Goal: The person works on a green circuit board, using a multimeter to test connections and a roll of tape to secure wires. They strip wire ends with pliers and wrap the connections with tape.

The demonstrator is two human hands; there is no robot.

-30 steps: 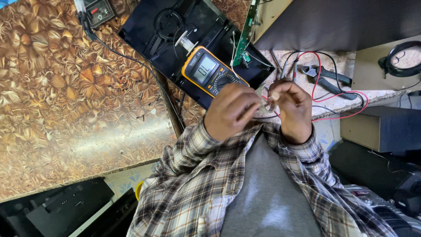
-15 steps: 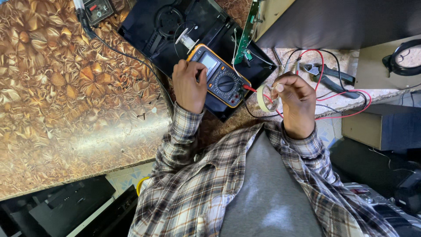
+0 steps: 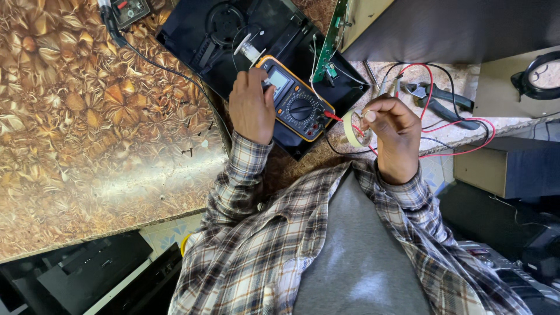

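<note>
Work surface is a brown tabletop (image 3: 76,134) with a shiny leaf pattern. On it: 1 black plastic device casing (image 3: 233,46) lying open, a yellow-edged multimeter (image 3: 297,105), pliers (image 3: 437,102) further along, plus red and black leads (image 3: 461,125).

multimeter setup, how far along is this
Done: the black device casing lies open on the patterned table, and red and black test leads are plugged into the orange multimeter. In hand: the left hand rests on the meter beside its screen; the right hand holds a roll of pale tape. Left: no probe touches the green circuit board, and the pliers lie unused.
</note>
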